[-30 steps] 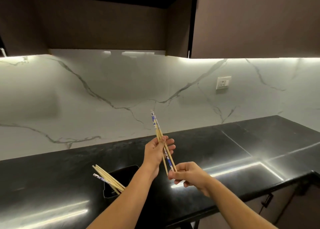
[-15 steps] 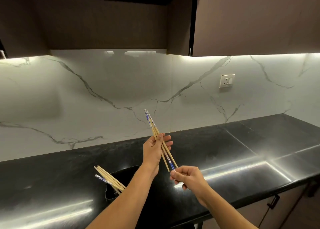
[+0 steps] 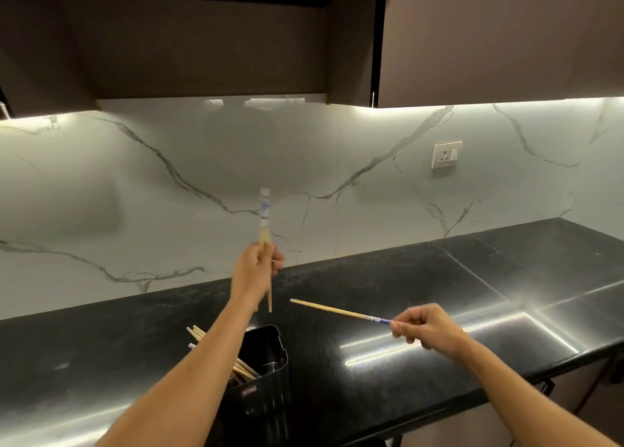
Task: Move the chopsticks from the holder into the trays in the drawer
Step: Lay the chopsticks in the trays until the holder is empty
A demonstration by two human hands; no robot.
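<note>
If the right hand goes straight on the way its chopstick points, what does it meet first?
Probably the lower ends of the chopsticks held by the left hand, though depth is unclear.

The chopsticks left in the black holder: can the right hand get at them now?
Probably not yet: the right hand pinches a single chopstick, and the left forearm crosses over the chopsticks in the holder.

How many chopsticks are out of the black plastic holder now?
3: one blue-tipped wooden chopstick pinched by the right hand; a blurred pair gripped upright in the left hand. More may be hidden there.
</note>
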